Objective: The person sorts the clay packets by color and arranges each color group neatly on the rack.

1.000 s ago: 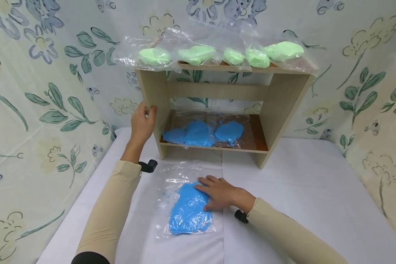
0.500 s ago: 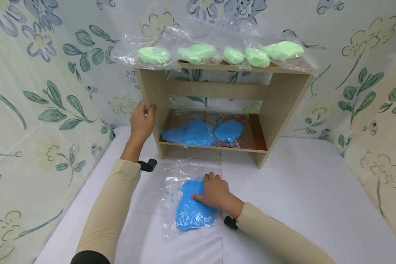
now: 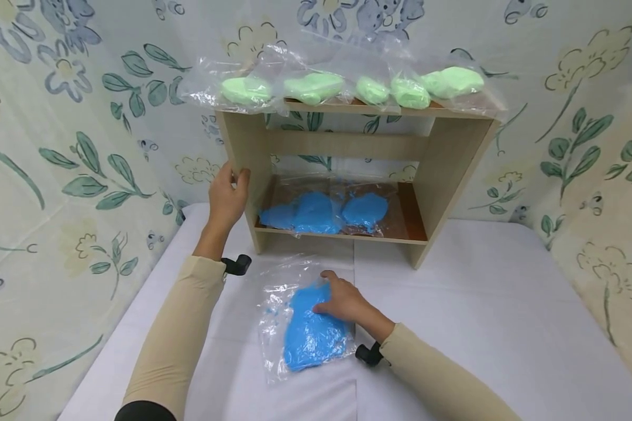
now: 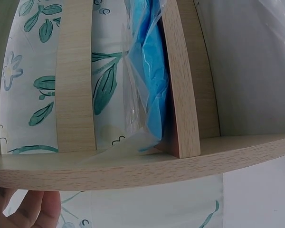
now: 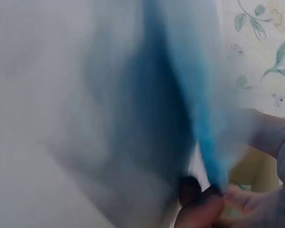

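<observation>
My left hand [image 3: 227, 196] grips the left side panel of a small wooden shelf [image 3: 247, 152], thumb by its front edge. Curled fingers [image 4: 50, 209] show against the panel's outer side in the left wrist view. Over the white table, my right hand [image 3: 342, 300] pinches the upper right part of a clear plastic bag of blue, clay-like stuff [image 3: 311, 336]. In the right wrist view the bag [image 5: 194, 99] rises blurred and close before the camera, its edge between thumb and fingers. Small blue crumbs lie in the bag's left part.
Clear bags of blue stuff [image 3: 316, 211] lie on the shelf's lower board. Several bags of pale green stuff [image 3: 314, 88] line its top, plastic hanging over the front edge. A white cloth covers the table [image 3: 495, 280]; flowered fabric [image 3: 84, 134] hangs behind and at both sides.
My right hand has gone from lying spread on the bag's right edge to pinching it. The bag has shifted slightly right. My left hand stays at the shelf.
</observation>
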`<action>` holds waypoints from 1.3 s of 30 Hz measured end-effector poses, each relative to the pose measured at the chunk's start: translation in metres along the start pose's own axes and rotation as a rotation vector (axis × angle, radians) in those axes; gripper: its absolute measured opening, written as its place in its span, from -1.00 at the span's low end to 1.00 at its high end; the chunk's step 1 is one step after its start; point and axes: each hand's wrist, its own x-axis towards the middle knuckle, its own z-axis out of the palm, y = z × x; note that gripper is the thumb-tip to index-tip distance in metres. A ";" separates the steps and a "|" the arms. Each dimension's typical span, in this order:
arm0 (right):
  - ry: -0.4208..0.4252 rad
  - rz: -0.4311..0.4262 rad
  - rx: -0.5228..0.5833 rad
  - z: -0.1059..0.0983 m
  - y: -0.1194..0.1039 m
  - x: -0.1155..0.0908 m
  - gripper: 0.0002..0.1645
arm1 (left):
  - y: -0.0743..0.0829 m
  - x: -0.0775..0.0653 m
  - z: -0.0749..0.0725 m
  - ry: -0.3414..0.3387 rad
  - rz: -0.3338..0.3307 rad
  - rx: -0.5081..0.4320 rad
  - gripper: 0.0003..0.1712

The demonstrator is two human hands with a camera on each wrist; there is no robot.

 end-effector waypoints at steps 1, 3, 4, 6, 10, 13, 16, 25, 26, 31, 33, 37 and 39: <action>-0.007 -0.021 0.020 -0.002 0.003 0.000 -0.13 | 0.000 0.000 0.000 0.003 0.000 0.001 -0.52; -0.023 -0.074 0.051 -0.006 0.006 0.001 -0.32 | -0.001 0.000 0.001 0.008 0.001 0.005 -0.52; -0.033 -0.100 0.063 -0.007 0.008 0.001 -0.41 | -0.001 0.000 0.001 0.011 0.005 0.007 -0.52; -0.041 -0.141 0.083 -0.009 0.012 0.001 -0.56 | -0.001 0.000 0.001 0.010 0.006 0.007 -0.51; -0.046 -0.161 0.119 -0.009 0.018 0.003 -0.63 | -0.002 0.000 0.002 0.011 0.011 0.007 -0.52; -0.046 -0.158 0.136 -0.009 0.020 0.004 -0.63 | -0.002 0.000 0.002 0.014 0.011 0.004 -0.52; -0.049 -0.157 0.137 -0.008 0.022 0.006 -0.62 | -0.002 0.000 0.002 0.012 0.009 0.000 -0.52; -0.060 -0.199 0.142 -0.010 0.022 0.003 -0.60 | 0.000 0.000 0.002 0.002 -0.002 0.003 -0.51; -0.059 -0.207 0.141 -0.011 0.022 0.002 -0.60 | 0.000 0.000 0.002 0.000 -0.003 0.005 -0.51; -0.049 -0.252 0.138 -0.015 0.022 -0.001 -0.58 | 0.000 0.001 0.001 0.006 0.001 0.009 -0.52; -0.047 -0.275 0.133 -0.017 0.022 -0.003 -0.58 | 0.000 0.001 0.001 0.009 0.001 0.010 -0.53; -0.031 -0.336 0.105 -0.024 0.022 -0.010 -0.57 | 0.000 0.000 0.001 0.004 -0.003 0.001 -0.52; -0.019 -0.364 0.100 -0.029 0.021 -0.014 -0.57 | 0.000 0.000 0.001 0.003 -0.003 -0.003 -0.52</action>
